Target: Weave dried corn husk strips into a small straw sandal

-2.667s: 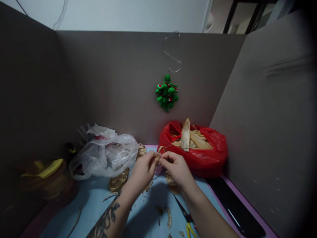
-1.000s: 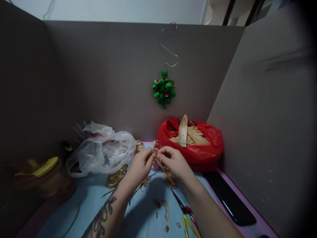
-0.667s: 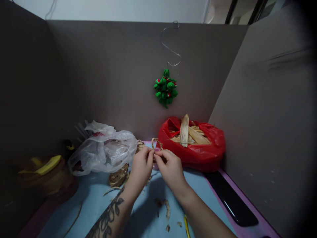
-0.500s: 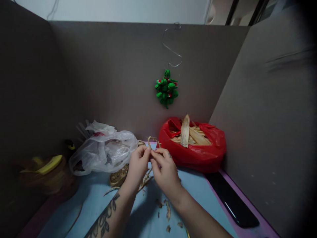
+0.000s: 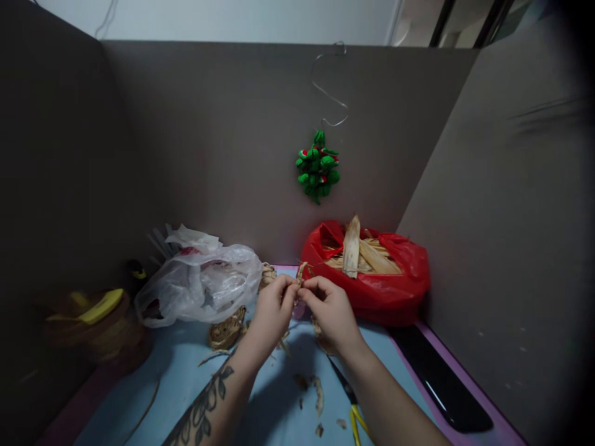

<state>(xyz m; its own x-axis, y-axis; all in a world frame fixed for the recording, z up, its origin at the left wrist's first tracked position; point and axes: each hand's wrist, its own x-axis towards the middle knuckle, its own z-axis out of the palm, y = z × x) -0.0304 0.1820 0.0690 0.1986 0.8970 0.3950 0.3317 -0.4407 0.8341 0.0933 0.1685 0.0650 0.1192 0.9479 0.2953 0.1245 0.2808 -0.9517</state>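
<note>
Tan braid (image 5: pixel 303 271) is pinched in the fingertips of both your left hand (image 5: pixel 273 306) and right hand (image 5: pixel 335 310), over the table (image 5: pixel 179 375) near the middle of its far edge. Its raised end looks plaited; your fingers hide how much is left.

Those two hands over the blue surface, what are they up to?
The left hand and right hand pinch a thin, twisted strand of dried fibre between their fingertips. Behind them, a red bag holds more dried strips. Scissors with yellow on the handles lie by the right forearm, near loose scraps.
</note>
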